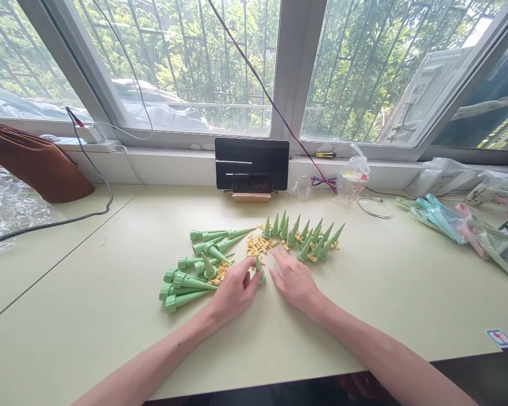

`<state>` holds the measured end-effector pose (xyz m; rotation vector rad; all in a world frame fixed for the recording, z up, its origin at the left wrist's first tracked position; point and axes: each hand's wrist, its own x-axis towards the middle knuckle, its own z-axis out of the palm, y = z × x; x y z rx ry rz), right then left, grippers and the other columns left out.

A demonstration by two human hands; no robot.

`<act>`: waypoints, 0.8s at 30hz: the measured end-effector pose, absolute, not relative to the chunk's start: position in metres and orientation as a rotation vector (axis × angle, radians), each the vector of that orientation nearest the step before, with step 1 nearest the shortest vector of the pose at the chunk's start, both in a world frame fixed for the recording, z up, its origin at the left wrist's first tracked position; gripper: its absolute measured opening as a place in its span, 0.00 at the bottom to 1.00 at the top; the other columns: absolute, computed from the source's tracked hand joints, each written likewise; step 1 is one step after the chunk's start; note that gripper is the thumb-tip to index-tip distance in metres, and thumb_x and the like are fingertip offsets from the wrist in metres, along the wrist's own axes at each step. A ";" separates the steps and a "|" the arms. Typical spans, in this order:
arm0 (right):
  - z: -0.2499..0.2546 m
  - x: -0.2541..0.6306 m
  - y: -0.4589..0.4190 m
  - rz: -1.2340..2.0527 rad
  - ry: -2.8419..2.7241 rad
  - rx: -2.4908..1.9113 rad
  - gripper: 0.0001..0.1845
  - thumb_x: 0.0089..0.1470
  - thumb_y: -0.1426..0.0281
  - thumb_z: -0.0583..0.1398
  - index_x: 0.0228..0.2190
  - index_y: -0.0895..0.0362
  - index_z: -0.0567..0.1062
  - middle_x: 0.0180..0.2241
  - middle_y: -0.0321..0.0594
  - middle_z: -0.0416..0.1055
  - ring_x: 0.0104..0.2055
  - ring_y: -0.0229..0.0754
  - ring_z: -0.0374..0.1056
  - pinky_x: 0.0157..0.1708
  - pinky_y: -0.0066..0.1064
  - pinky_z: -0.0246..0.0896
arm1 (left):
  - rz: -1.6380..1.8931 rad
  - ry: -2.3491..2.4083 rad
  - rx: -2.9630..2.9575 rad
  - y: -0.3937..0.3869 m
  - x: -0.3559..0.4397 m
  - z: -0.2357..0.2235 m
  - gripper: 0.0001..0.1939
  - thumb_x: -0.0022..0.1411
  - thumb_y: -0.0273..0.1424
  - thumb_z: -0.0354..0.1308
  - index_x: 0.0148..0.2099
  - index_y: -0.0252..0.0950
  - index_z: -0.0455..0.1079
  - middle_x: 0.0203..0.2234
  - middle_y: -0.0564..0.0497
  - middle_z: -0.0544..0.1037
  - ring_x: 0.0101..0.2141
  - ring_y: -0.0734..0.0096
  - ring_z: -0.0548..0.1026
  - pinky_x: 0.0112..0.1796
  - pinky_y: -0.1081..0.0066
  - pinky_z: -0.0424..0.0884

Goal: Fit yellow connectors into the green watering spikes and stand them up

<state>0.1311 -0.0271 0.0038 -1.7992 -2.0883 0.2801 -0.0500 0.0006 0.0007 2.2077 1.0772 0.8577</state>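
My left hand (236, 286) is closed around a green plastic cone spike (258, 264) that points up near the table's middle. My right hand (295, 280) lies just right of it, fingers apart, its fingertips by a heap of small yellow plastic fittings (258, 245). Whether a fitting touches those fingertips is too small to tell. Left of my hands lie several green spikes (190, 280) on their sides, one standing upright (207, 265) among them. To the right, several green spikes (317, 239) stand point up with yellow fittings at their bases.
A tablet (252, 160) leans on the sill behind the heap, with a phone (253, 183) before it on a cardboard stand (251, 198). A brown bag (34, 160) and black cable (84, 216) lie left. Wrapped pastel items (444, 220) and a bagged cup (353, 179) are right.
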 end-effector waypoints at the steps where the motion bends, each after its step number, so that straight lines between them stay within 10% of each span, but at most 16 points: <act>1: 0.004 0.131 -0.027 0.288 -2.095 -1.760 0.24 0.65 0.68 0.51 0.61 0.56 0.63 0.61 0.52 0.63 0.52 0.52 0.71 0.44 0.39 0.68 | 0.861 1.075 2.209 0.001 -0.050 0.001 0.06 0.67 0.32 0.49 0.36 0.38 0.62 0.18 0.61 0.56 0.19 0.76 0.55 0.24 0.74 0.54; 24: 0.005 0.131 -0.027 0.272 -1.941 -1.883 0.26 0.63 0.67 0.52 0.62 0.57 0.62 0.65 0.53 0.57 0.54 0.56 0.70 0.45 0.42 0.68 | 0.842 1.080 2.234 0.000 -0.051 0.000 0.05 0.67 0.32 0.49 0.36 0.38 0.62 0.18 0.61 0.58 0.19 0.76 0.57 0.26 0.75 0.57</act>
